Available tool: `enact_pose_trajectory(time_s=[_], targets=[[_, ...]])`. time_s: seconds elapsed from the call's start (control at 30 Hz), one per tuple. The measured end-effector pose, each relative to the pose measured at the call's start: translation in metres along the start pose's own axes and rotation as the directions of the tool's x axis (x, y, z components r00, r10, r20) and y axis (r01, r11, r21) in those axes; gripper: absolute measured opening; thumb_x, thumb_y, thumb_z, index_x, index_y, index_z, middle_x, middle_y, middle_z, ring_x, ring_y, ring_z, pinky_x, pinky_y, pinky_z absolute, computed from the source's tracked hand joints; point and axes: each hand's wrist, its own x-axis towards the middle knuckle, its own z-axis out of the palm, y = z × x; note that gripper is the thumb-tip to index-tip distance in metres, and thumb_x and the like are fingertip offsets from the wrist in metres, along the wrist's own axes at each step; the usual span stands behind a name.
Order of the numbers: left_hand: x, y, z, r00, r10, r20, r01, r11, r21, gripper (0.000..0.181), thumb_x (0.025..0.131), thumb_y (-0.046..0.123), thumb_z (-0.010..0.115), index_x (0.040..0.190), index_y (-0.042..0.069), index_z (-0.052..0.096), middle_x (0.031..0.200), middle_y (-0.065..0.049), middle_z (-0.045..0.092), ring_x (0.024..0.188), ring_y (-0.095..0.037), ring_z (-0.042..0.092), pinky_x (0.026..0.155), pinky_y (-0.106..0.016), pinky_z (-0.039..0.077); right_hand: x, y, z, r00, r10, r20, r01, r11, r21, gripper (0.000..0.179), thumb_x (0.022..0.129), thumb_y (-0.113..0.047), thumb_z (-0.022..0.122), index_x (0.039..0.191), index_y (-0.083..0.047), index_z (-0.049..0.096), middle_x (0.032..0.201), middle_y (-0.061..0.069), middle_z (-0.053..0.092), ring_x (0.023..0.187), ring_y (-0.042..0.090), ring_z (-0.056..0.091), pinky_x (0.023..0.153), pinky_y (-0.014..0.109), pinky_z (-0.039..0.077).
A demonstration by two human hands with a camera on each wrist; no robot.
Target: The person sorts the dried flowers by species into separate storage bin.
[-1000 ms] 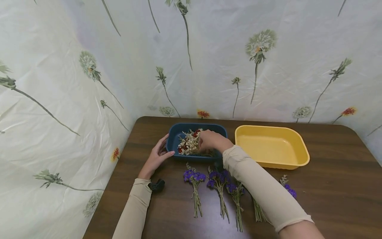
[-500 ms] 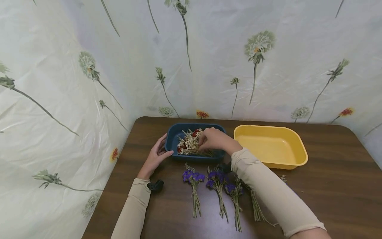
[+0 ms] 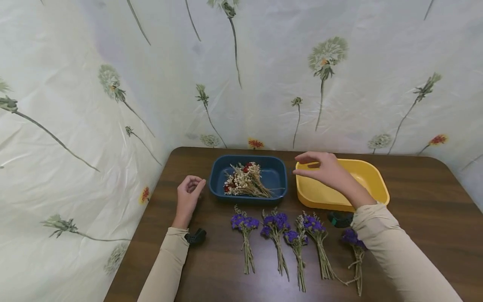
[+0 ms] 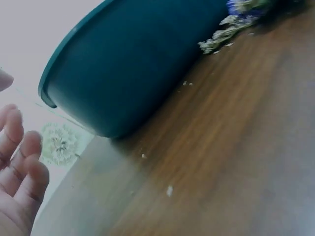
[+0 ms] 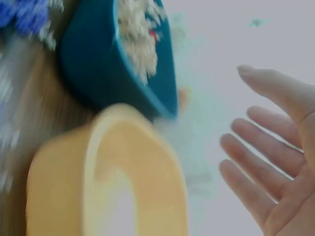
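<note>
Dried flower bunches [image 3: 241, 180] with cream and red heads lie in the blue tub [image 3: 247, 200], their stems toward its right end. My left hand [image 3: 187, 197] is just left of this tub, fingers loosely bent and holding nothing. The left wrist view shows its fingers [image 4: 30, 143] apart from the tub's wall. Over the left part of the yellow tub [image 3: 320, 204] hovers my right hand [image 3: 326, 170], thumb and fingers spread and nothing between them. In the right wrist view, the right fingers [image 5: 266, 157] are extended.
Several purple dried flower bunches lie in a row on the brown table in front of the tubs, from a left one [image 3: 245, 224] to one [image 3: 352, 239] beside the right sleeve. A flower-printed sheet [image 3: 264, 84] hangs behind and to the left.
My right hand has left the flowers in the blue tub and moved right, over the yellow tub, its fingers spreading. My left hand has come off the blue tub's left end.
</note>
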Motion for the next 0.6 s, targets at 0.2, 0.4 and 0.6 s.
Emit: enact_pose_trajectory(time_s=[0.2, 0.4, 0.6], targets=[[-0.022, 0.000, 0.002, 0.989, 0.107, 0.101, -0.121, 0.982, 0.145, 0.023, 0.095, 0.022, 0.077, 0.083, 0.006, 0.065, 0.062, -0.011, 0.056, 0.051, -0.010, 0.047, 0.053, -0.021, 0.042, -0.052, 0.042, -0.032, 0.981, 0.104, -0.163, -0.101, 0.995, 0.029, 0.062, 0.091, -0.047, 0.077, 0.142, -0.015, 0.062, 0.148, 0.017, 0.059, 0.139, 0.047, 0.050, 0.108, 0.066, 0.043], [-0.056, 0.012, 0.020, 0.915, 0.076, 0.395, -0.226, 0.910, 0.348, 0.036, 0.092, 0.033, 0.080, 0.066, 0.018, 0.061, 0.052, 0.009, 0.046, 0.048, -0.001, 0.039, 0.053, -0.021, 0.039, -0.093, 0.091, -0.040, 0.937, 0.175, -0.302, -0.174, 0.984, 0.029, 0.072, 0.090, -0.042, 0.081, 0.153, -0.023, 0.051, 0.167, 0.011, 0.037, 0.153, 0.049, 0.027, 0.111, 0.078, 0.025], [-0.089, 0.021, 0.048, 0.864, -0.054, 0.501, -0.285, 0.767, 0.575, 0.050, 0.085, 0.054, 0.080, 0.054, 0.024, 0.056, 0.047, 0.016, 0.041, 0.044, 0.001, 0.036, 0.050, -0.019, 0.036, -0.126, 0.133, -0.034, 0.903, 0.276, -0.328, -0.231, 0.958, 0.171, 0.083, 0.095, -0.036, 0.076, 0.164, -0.032, 0.029, 0.172, -0.005, 0.023, 0.162, 0.022, 0.017, 0.123, 0.016, 0.024]])
